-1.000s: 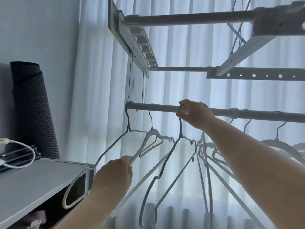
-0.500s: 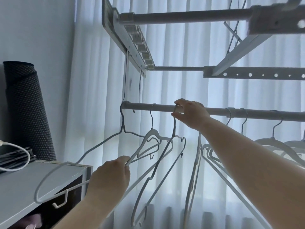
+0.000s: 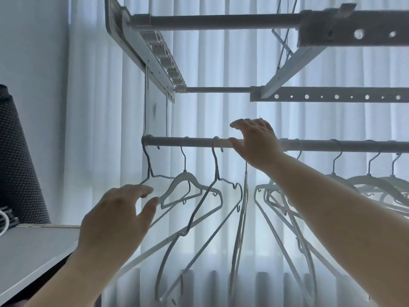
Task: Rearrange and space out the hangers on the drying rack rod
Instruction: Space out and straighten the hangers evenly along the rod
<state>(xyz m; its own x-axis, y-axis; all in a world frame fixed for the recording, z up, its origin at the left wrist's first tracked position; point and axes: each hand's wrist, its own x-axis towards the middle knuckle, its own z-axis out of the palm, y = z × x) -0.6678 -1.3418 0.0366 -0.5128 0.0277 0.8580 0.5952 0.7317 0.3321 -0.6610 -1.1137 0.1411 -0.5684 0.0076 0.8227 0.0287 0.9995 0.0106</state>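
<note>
A grey rod (image 3: 199,142) runs across the middle of the drying rack. Three hangers hang spaced apart at its left end: a thin wire hanger (image 3: 147,167), a white plastic hanger (image 3: 188,185) and another wire hanger (image 3: 215,171). Several more hangers (image 3: 276,196) bunch under my right arm, and others (image 3: 371,180) hang further right. My right hand (image 3: 254,142) is spread open at the rod, thumb below it, holding nothing. My left hand (image 3: 119,216) hovers open just left of the white hanger's shoulder, fingers loose, gripping nothing.
Upper rack bars (image 3: 221,22) and a perforated beam (image 3: 332,97) cross overhead. White curtains (image 3: 221,63) fill the background. A grey shelf top (image 3: 28,251) lies at the lower left, with a dark rolled mat (image 3: 15,151) standing on it against the wall.
My left hand has let go of the white hanger's shoulder and opened. My right hand has released the wire hanger's hook and spread open at the rod. The hangers now hang freely.
</note>
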